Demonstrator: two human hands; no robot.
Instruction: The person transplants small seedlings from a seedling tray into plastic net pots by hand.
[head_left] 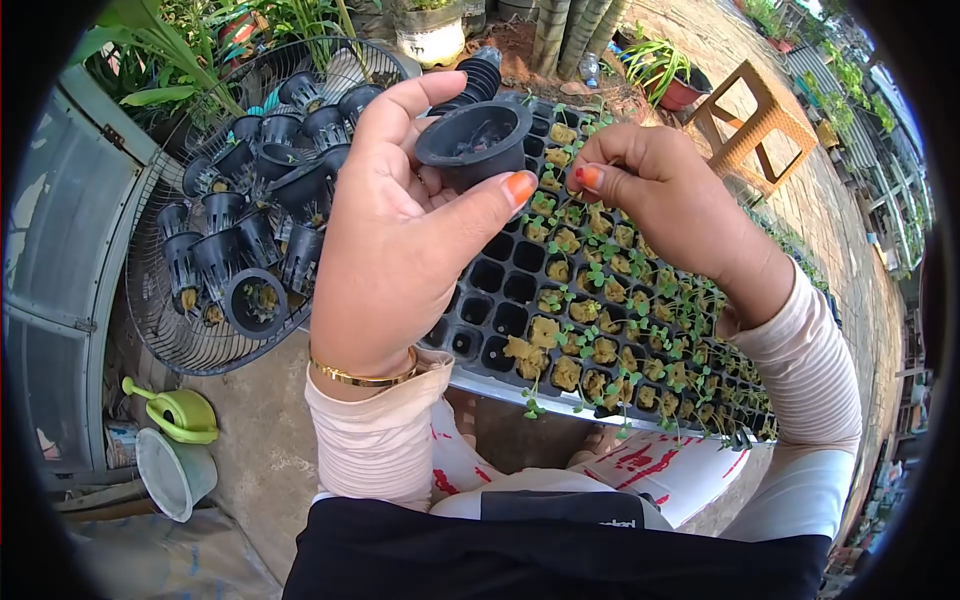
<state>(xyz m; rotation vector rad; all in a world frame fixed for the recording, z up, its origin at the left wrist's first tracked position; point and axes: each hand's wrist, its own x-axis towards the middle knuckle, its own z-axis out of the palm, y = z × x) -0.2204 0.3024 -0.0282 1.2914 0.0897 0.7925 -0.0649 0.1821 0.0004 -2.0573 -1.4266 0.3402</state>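
Left hand [400, 230] grips black pot [473, 140] at frame centre; right hand [665, 195] pinched shut beside it, above seedling tray [500, 290]; contents unclear.

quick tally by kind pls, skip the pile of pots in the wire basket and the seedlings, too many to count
hands: 2, left hand and right hand
black net pot in the left hand: 1
seedling tray: 1
wire basket: 1
green watering can: 1
bucket: 1
tan stool: 1
total: 8
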